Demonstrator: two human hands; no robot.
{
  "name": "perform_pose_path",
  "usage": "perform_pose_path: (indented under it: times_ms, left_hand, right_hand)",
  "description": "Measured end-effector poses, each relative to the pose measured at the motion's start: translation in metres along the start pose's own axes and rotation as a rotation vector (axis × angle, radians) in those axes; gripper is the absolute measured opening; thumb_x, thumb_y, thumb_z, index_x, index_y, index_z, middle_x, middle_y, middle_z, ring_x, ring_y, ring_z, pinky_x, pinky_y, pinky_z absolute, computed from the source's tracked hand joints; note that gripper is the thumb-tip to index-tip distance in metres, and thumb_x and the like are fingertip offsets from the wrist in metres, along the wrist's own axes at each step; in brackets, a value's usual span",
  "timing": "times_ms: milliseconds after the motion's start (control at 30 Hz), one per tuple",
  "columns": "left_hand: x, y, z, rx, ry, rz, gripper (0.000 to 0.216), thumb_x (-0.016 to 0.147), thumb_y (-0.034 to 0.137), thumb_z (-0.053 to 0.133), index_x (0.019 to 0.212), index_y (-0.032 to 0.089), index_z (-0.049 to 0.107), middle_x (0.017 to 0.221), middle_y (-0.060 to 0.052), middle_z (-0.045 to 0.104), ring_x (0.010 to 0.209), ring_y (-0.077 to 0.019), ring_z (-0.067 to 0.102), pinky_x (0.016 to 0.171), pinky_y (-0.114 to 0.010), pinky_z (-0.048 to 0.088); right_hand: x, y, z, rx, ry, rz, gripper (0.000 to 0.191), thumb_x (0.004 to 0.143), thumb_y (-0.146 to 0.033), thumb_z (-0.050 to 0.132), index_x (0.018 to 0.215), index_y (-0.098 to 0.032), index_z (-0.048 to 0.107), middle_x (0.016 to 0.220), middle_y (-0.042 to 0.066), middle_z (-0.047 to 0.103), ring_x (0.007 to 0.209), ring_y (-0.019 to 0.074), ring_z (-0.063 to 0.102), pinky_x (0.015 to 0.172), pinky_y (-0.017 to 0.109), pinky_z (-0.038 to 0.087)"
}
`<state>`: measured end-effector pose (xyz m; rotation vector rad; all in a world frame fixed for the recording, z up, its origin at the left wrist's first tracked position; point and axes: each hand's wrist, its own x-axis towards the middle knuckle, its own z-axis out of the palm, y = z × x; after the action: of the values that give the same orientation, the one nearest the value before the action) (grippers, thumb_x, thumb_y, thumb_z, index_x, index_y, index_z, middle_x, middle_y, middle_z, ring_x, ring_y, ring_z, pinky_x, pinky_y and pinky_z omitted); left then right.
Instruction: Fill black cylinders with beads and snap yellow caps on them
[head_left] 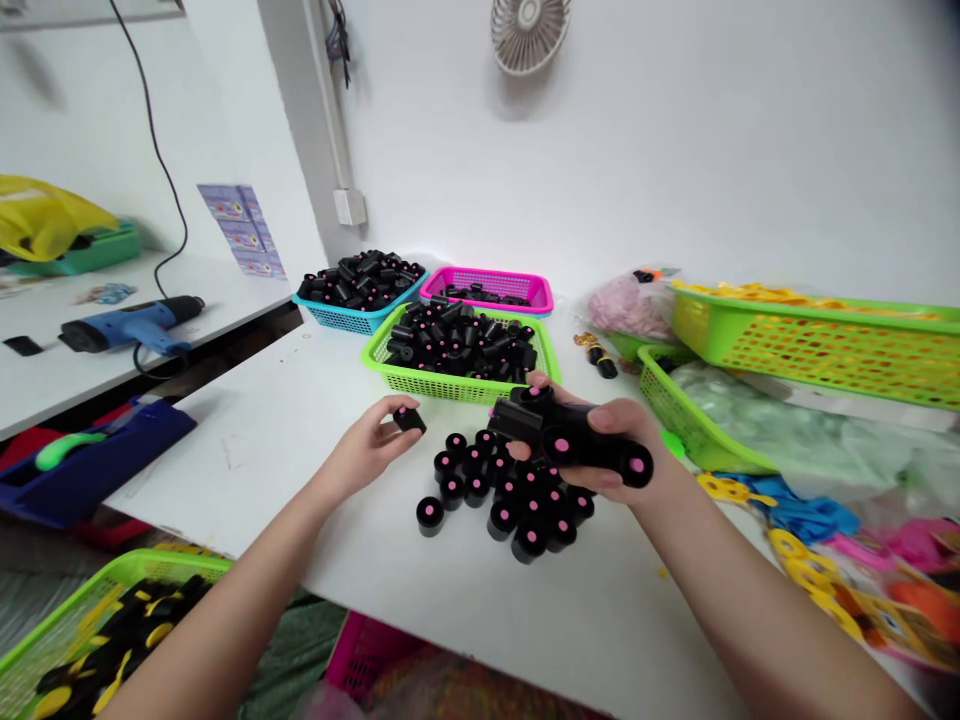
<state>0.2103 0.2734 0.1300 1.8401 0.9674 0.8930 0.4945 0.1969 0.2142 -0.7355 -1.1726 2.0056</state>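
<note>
Between the thumb and fingers of my left hand (371, 440) is one short black cylinder (409, 419) with a pink dot on its end. My right hand (622, 440) is closed around several more black cylinders (576, 440), their pink-dotted ends pointing various ways. Below it on the white table (450, 590) stands a cluster of upright black cylinders (531, 490), pink dots up, partly hidden by that hand. A single upright cylinder (430, 514) stands slightly apart at the cluster's left. Just behind my hands, a green basket (450, 386) holds a heap of the same cylinders.
A blue basket (345, 318) and a pink basket (487, 275) with black cylinders stand against the wall. Green baskets (810, 335) and bagged parts crowd the right side. A blue heat gun (135, 325) lies on the left table. Another green basket (112, 570) sits low at left.
</note>
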Motion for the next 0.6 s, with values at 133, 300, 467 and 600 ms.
perform_pose_path:
  times_ms: [133, 300, 467, 600]
  left_hand:
    - [-0.001, -0.013, 0.002, 0.316, -0.086, -0.04, 0.053, 0.081, 0.036, 0.065, 0.129, 0.028, 0.044, 0.106, -0.003, 0.06, 0.101, -0.0231, 0.062, 0.101, -0.049, 0.043]
    - [-0.004, 0.005, -0.006, 0.357, -0.144, -0.019, 0.075, 0.085, 0.03, 0.06, 0.148, 0.029, 0.019, 0.131, -0.014, 0.053, 0.12, -0.0288, 0.054, 0.102, -0.052, 0.041]
    - [-0.009, 0.067, 0.015, -0.019, -0.103, 0.227, 0.045, 0.089, 0.037, 0.06, 0.13, 0.026, 0.046, 0.129, -0.01, 0.058, 0.12, -0.0238, 0.055, 0.1, -0.041, 0.047]
    - [-0.015, 0.095, 0.036, -0.245, -0.08, 0.125, 0.028, 0.085, 0.033, 0.064, 0.109, 0.019, 0.061, 0.1, -0.007, 0.071, 0.088, -0.0186, 0.068, 0.076, -0.031, 0.056]
  right_hand:
    - [0.002, -0.001, 0.004, 0.063, -0.002, -0.014, 0.061, 0.066, -0.033, 0.059, 0.118, -0.033, 0.029, 0.089, 0.003, 0.065, 0.038, 0.0022, 0.038, 0.033, 0.01, 0.011]
    - [0.005, 0.001, 0.005, 0.084, -0.002, -0.019, 0.057, 0.065, -0.03, 0.06, 0.114, -0.032, 0.03, 0.089, 0.004, 0.065, 0.043, 0.0056, 0.043, 0.033, 0.011, 0.014]
    - [0.008, 0.01, 0.001, 0.148, -0.157, -0.021, 0.048, 0.075, -0.026, 0.056, 0.113, -0.031, 0.028, 0.092, 0.003, 0.065, 0.042, 0.0043, 0.049, 0.035, 0.01, 0.024]
    - [0.009, 0.013, 0.001, 0.23, -0.179, -0.022, 0.047, 0.075, -0.023, 0.06, 0.111, -0.031, 0.031, 0.094, 0.004, 0.064, 0.056, 0.01, 0.061, 0.034, 0.01, 0.029]
